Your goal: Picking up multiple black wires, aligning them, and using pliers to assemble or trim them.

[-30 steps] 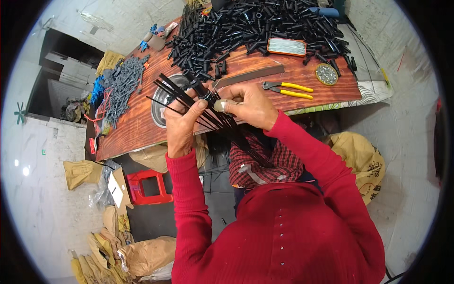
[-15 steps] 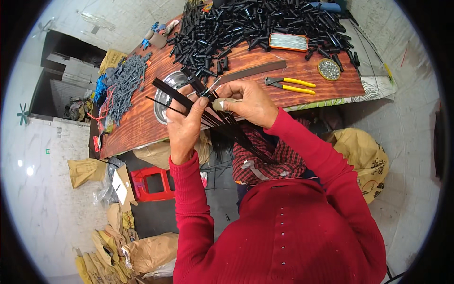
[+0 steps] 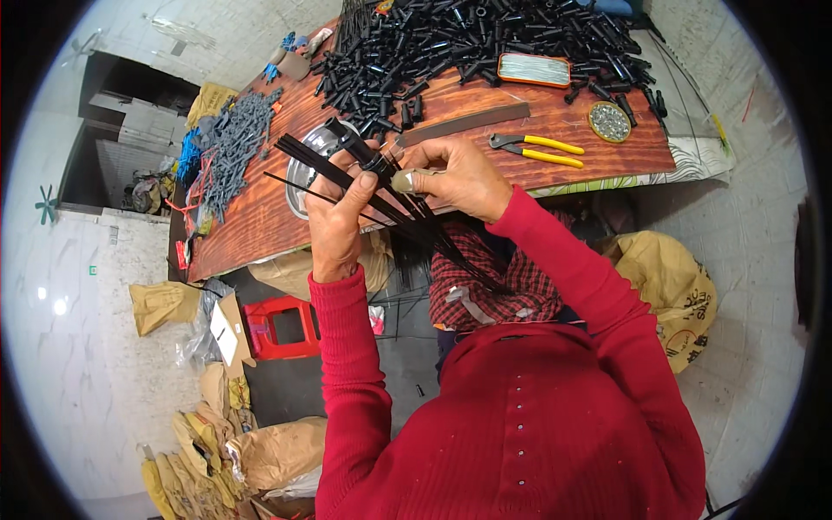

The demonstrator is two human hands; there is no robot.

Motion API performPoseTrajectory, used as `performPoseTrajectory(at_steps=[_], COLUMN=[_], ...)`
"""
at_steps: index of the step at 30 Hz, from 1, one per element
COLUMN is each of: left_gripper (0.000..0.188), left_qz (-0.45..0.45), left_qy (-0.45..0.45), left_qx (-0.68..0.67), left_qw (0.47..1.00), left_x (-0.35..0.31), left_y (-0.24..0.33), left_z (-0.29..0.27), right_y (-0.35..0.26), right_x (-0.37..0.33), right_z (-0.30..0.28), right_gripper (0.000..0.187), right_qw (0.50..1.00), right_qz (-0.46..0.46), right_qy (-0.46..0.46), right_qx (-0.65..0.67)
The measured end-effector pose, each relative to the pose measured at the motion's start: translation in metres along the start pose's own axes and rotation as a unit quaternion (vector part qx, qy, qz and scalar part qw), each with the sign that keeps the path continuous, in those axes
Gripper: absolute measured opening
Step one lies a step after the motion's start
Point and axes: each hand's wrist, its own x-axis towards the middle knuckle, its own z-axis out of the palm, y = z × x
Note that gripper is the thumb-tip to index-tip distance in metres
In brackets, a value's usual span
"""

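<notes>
My left hand (image 3: 336, 232) is closed around a bundle of thin black rods (image 3: 305, 156), whose long ends slope down toward my lap. The same hand holds a short black tubular fitting (image 3: 348, 139), tilted up and to the left. Close against the fitting's lower end, my right hand (image 3: 468, 180) is closed in a pinch, its thumb wrapped in a pale covering. Whatever lies between the right fingertips is too small or hidden to make out. Behind my left hand, a shiny metal bowl (image 3: 295, 178) is partly covered.
Black tubular fittings (image 3: 485, 39) are heaped across the far table. Nearer lie a brown strip (image 3: 468, 122), yellow-handled pliers (image 3: 553, 149), an orange-rimmed tray of pale pins (image 3: 534, 71) and a round dish of small metal pieces (image 3: 609, 122). Grey parts (image 3: 236, 143) are piled at left.
A pale thin pin that stuck out by my right fingertips is now mostly out of sight. Both hands stay together at the fitting, and the view has shifted slightly.
</notes>
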Motion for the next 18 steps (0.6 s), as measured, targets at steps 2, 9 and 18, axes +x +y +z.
performPoseTrajectory(at_steps=[2, 9, 18], left_gripper=[0.042, 0.042, 0.039], left_qz=[0.004, -0.024, -0.023], left_qy=[-0.008, -0.056, -0.040], left_qx=[-0.028, -0.047, -0.042], left_qw=[1.000, 0.997, 0.998], left_x=[0.002, 0.012, 0.014], left_y=[-0.001, -0.004, -0.013], left_z=[-0.001, -0.009, -0.013], right_y=[-0.003, -0.026, -0.010], right_x=[-0.002, -0.012, -0.001], right_z=[0.002, 0.009, -0.003], right_gripper=[0.012, 0.014, 0.015], right_qw=[0.999, 0.993, 0.997], right_qz=[-0.020, 0.002, 0.016], right_qy=[0.013, 0.065, 0.041], right_qx=[-0.036, -0.100, -0.064])
